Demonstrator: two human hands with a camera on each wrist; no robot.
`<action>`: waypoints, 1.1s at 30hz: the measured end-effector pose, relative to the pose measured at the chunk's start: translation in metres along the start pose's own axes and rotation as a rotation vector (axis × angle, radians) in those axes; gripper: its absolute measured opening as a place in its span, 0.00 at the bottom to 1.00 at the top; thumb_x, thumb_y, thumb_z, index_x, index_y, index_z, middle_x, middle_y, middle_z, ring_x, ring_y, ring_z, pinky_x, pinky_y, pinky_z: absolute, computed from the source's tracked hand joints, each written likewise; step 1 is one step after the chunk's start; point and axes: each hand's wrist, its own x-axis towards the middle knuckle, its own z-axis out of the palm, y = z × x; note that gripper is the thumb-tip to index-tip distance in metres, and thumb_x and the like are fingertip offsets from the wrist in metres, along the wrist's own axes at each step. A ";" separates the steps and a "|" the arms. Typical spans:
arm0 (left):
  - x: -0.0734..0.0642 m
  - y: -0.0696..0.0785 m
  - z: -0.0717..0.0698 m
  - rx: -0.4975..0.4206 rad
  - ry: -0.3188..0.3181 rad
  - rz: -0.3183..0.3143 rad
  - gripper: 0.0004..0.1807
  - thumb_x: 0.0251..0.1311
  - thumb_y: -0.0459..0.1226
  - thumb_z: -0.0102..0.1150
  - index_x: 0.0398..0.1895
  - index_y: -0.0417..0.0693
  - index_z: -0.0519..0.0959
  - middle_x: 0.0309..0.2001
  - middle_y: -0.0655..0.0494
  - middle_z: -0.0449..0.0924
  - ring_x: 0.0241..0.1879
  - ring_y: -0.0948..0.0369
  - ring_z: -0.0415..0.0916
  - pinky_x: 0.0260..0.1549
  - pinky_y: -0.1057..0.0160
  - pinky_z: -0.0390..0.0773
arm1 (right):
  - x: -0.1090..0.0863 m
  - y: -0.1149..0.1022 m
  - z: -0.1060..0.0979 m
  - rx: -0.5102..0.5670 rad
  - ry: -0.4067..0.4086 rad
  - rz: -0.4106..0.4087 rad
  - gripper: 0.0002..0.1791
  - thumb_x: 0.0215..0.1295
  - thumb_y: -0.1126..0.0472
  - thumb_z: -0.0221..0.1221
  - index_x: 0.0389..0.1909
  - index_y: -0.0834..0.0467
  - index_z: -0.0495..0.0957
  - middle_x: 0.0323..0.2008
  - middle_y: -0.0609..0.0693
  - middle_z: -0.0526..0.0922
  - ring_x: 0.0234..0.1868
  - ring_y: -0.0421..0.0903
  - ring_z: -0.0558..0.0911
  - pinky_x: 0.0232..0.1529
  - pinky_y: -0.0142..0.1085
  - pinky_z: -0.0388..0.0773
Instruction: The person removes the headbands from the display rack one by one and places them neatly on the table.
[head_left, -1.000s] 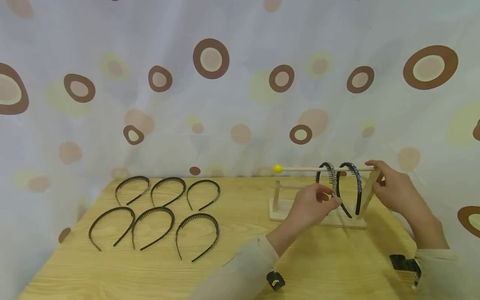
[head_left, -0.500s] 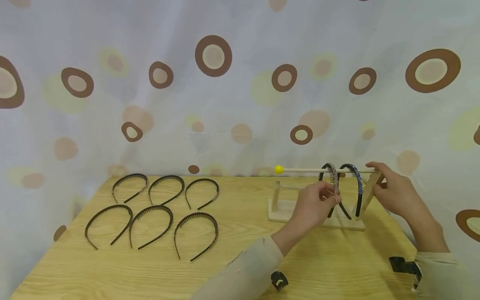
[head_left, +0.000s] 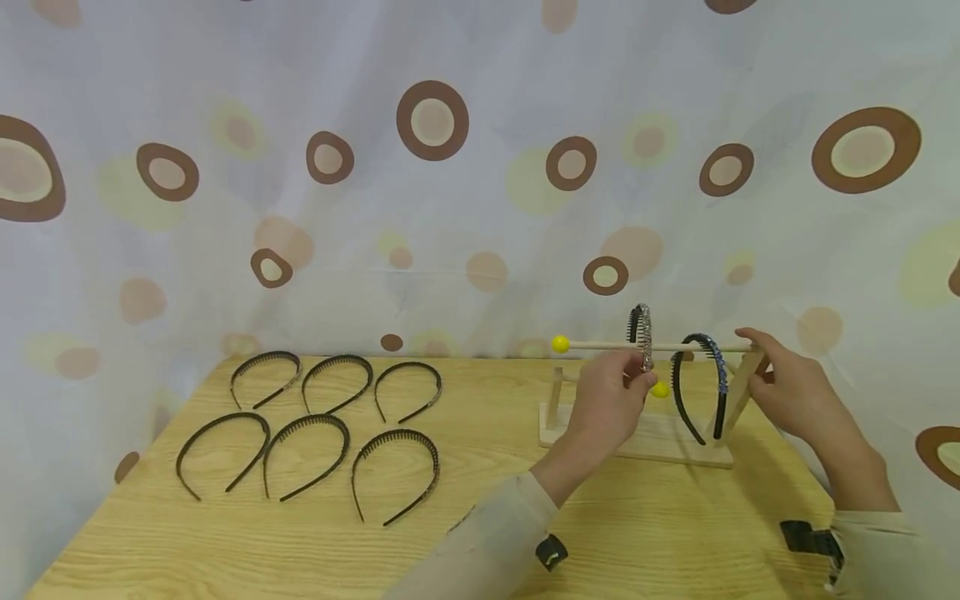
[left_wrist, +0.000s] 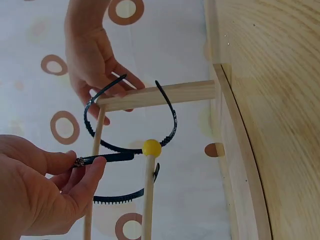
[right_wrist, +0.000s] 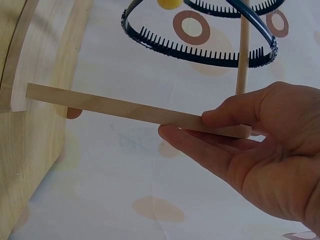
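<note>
My left hand [head_left: 609, 402] pinches a black toothed headband [head_left: 647, 337] with silver stones, between thumb and fingers. It stands upright around the upper rod of a wooden rack [head_left: 678, 446], its arch raised above the rod; whether it touches the rod I cannot tell. In the left wrist view, one end of this headband [left_wrist: 117, 157] shows past the fingertips. A headband with blue stones [head_left: 723, 379] hangs on the same rod, further right. My right hand [head_left: 797, 379] holds the top of the rack's slanted post [right_wrist: 125, 109], thumb on one side, fingers on the other.
Several black headbands lie on the wooden table [head_left: 480, 542] at left in two rows, among them a front one [head_left: 432, 467] and a back one [head_left: 437, 387]. Yellow balls cap the upper rod [head_left: 560, 344] and lower rod [head_left: 660, 389]. A patterned curtain [head_left: 480, 208] hangs behind.
The silver-stoned headband has moved left and up in my left hand, away from the blue one. The lower rod's yellow ball has come into sight. My right hand keeps its hold.
</note>
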 end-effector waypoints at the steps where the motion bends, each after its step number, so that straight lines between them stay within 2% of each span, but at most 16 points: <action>1: 0.001 0.000 -0.003 -0.006 0.001 0.002 0.03 0.69 0.37 0.65 0.41 0.47 0.84 0.31 0.69 0.76 0.29 0.72 0.71 0.25 0.75 0.73 | 0.000 0.000 0.000 -0.001 0.004 -0.002 0.37 0.70 0.73 0.44 0.80 0.64 0.48 0.50 0.80 0.71 0.14 0.46 0.65 0.14 0.38 0.65; 6: 0.006 -0.003 -0.021 -0.042 0.010 -0.011 0.04 0.69 0.36 0.66 0.41 0.46 0.84 0.31 0.68 0.77 0.30 0.71 0.73 0.28 0.74 0.75 | -0.001 0.002 0.001 -0.016 0.030 -0.019 0.38 0.69 0.73 0.45 0.80 0.64 0.48 0.50 0.77 0.72 0.14 0.45 0.64 0.14 0.37 0.64; 11: 0.013 -0.011 -0.036 -0.081 0.046 0.000 0.03 0.68 0.33 0.66 0.40 0.41 0.84 0.31 0.63 0.78 0.31 0.69 0.76 0.30 0.73 0.77 | 0.002 0.004 0.001 -0.018 0.030 -0.030 0.39 0.68 0.73 0.45 0.80 0.63 0.47 0.46 0.75 0.74 0.14 0.44 0.63 0.13 0.37 0.63; 17: 0.021 -0.019 -0.048 -0.035 0.110 0.024 0.02 0.67 0.33 0.65 0.39 0.42 0.84 0.30 0.62 0.79 0.30 0.68 0.76 0.30 0.72 0.77 | 0.002 0.001 0.000 -0.007 0.032 -0.031 0.39 0.68 0.73 0.45 0.80 0.64 0.47 0.44 0.75 0.75 0.14 0.44 0.63 0.13 0.38 0.64; 22: 0.024 -0.016 -0.059 -0.052 0.149 0.020 0.03 0.67 0.33 0.64 0.40 0.43 0.85 0.31 0.62 0.80 0.32 0.67 0.79 0.32 0.71 0.79 | 0.002 0.000 -0.002 0.001 0.024 -0.024 0.39 0.68 0.73 0.45 0.80 0.64 0.47 0.45 0.76 0.74 0.14 0.45 0.64 0.13 0.38 0.65; 31: 0.029 -0.009 -0.088 -0.131 0.237 0.026 0.07 0.66 0.32 0.63 0.43 0.41 0.86 0.32 0.59 0.83 0.34 0.64 0.82 0.33 0.69 0.82 | 0.002 0.000 -0.001 -0.008 0.040 -0.035 0.39 0.67 0.73 0.45 0.79 0.65 0.48 0.44 0.74 0.75 0.13 0.44 0.63 0.13 0.37 0.64; 33: 0.030 -0.009 -0.096 -0.161 0.257 0.009 0.07 0.66 0.32 0.63 0.43 0.40 0.85 0.33 0.58 0.83 0.33 0.64 0.82 0.32 0.68 0.82 | 0.002 0.000 0.000 -0.012 0.043 -0.039 0.38 0.67 0.73 0.45 0.79 0.65 0.49 0.43 0.74 0.75 0.14 0.44 0.63 0.13 0.37 0.64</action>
